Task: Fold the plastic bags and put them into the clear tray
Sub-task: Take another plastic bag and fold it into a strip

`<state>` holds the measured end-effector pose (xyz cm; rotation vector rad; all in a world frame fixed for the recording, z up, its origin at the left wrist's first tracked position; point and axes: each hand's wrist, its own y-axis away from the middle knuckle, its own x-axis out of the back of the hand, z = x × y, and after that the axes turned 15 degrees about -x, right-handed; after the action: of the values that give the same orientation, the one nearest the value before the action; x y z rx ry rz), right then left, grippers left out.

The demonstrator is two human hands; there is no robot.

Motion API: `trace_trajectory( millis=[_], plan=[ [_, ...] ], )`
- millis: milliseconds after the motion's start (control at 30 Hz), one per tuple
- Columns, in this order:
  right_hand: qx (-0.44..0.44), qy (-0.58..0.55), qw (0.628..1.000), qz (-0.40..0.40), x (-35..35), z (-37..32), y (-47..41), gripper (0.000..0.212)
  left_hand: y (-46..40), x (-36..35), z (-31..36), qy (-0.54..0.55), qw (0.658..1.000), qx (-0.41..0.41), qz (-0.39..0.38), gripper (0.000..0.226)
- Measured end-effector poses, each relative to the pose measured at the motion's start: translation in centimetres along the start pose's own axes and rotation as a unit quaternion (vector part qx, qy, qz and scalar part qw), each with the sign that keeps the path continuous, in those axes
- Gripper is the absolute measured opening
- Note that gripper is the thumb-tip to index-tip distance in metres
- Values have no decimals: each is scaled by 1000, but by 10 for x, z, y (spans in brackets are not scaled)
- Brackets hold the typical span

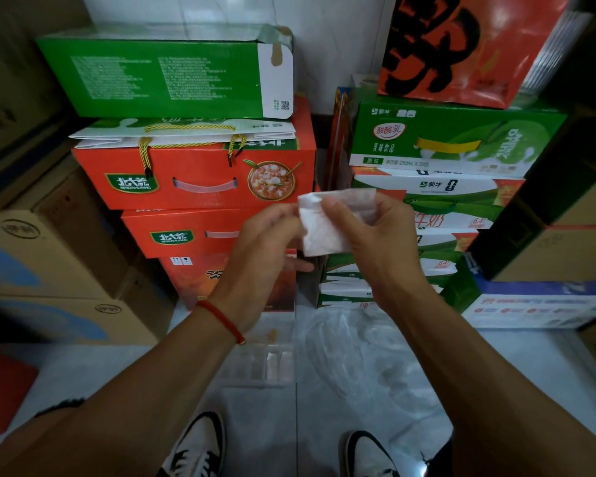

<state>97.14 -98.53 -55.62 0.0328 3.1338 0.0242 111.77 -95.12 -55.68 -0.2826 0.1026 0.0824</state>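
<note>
Right hand (375, 232) pinches folded plastic bag (324, 228) at chest height; left hand (265, 242) pinches its edge, likely to tighten fold. Clear tray (258, 364) below on floor, ready for drop.

Storeroom: stacked drink cartons (193, 173), tiled floor (258, 414).

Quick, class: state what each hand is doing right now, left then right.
Left hand: pinches the left edge of the folded plastic bag.
Right hand: fingers curled round the same bag, holding it.
</note>
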Motion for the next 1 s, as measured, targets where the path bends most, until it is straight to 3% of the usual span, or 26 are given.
trace_trajectory(
  millis=[67,167,367,433,600,767,900,1000],
  plan=[
    [16,18,1000,-17,-6,1,5,9,-2,-6,-2,-10,998,-25,52,36],
    [1,4,1000,-29,-19,2,14,5,-6,-11,-16,-161,971,-138,111,47],
    [-40,-28,995,85,-38,7,24,24,-5,-18,-20,-318,899,-258,153,36],
    [-19,-24,995,100,-39,6,23,26,-4,-20,-19,-326,892,-268,164,34],
    [24,17,990,136,-37,9,21,56,-4,-22,-17,-324,886,-279,176,34],
    [51,78,983,159,-30,11,11,63,-7,-20,-13,-336,877,-295,174,36],
    [-17,44,984,171,-20,10,3,69,-8,-13,-11,-336,878,-289,180,35],
    [-108,-62,991,56,-11,-5,0,67,-10,-5,-10,-333,884,-276,179,35]
  ],
)
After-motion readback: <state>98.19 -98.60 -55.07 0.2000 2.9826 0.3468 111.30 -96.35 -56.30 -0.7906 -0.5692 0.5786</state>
